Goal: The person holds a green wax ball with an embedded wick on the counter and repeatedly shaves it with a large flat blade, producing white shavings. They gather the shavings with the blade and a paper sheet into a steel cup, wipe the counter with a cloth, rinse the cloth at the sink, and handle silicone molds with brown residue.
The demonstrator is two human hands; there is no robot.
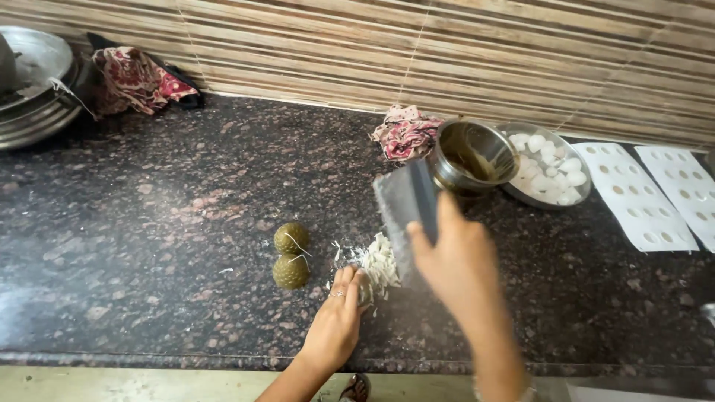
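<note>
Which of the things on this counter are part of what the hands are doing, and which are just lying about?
In use:
- right hand holding a flat grey scraper
- left hand at the pile of white shavings

Lying about:
- two olive-green balls with wicks
- metal pot
- bowl of white pieces
- white mould sheets
- two patterned cloths
- stacked metal plates
</note>
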